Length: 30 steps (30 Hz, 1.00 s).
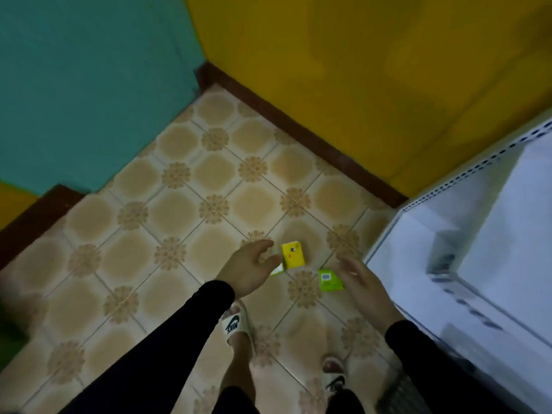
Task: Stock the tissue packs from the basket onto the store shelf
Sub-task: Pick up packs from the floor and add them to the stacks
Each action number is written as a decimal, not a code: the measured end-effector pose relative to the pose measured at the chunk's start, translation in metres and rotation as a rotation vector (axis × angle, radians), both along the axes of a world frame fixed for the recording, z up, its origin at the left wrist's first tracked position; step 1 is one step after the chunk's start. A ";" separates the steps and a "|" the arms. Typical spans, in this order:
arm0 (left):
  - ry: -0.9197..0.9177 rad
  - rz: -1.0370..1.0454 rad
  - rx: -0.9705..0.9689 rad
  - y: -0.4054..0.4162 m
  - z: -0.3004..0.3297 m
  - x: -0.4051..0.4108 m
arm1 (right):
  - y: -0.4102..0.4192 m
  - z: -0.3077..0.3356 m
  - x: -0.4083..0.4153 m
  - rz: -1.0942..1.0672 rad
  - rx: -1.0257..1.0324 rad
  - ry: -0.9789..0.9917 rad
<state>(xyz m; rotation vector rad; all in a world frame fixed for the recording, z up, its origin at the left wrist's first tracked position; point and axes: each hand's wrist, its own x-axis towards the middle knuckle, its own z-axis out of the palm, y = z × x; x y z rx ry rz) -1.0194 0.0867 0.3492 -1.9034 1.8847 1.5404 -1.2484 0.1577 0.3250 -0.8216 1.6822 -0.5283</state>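
A yellow tissue pack (293, 254) lies on the tiled floor in front of my feet. A green tissue pack (329, 280) lies just to its right, and the corner of another green pack (277, 269) shows under my left hand. My left hand (251, 268) hovers open just left of the yellow pack, fingers apart, holding nothing. My right hand (363, 283) is open and blurred, right beside the green pack. The white store shelf (418, 264) stands at the right. The basket is not clearly in view.
My two feet in white slides (234, 324) stand on the patterned tile floor (167, 222). A yellow wall with a dark baseboard (298, 132) runs behind, and a teal wall (89, 85) is at the left. A dark green blur (12, 324) sits at the left edge.
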 end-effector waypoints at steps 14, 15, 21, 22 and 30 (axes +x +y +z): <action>-0.109 -0.186 0.193 -0.140 -0.527 -0.027 | -0.079 -0.515 0.056 -0.522 0.404 -0.081; -0.124 -0.214 0.191 -0.139 -0.557 -0.034 | -0.078 -0.544 0.059 -0.542 0.424 -0.100; -0.087 -0.200 0.188 -0.132 -0.632 -0.075 | -0.085 -0.624 0.067 -0.809 0.431 -0.337; -0.077 -0.181 0.196 -0.131 -0.629 -0.079 | -0.088 -0.621 0.065 -0.829 0.426 -0.343; 0.051 -0.021 0.045 -0.159 -0.440 -0.084 | -0.117 -0.441 0.037 -0.682 0.135 -0.142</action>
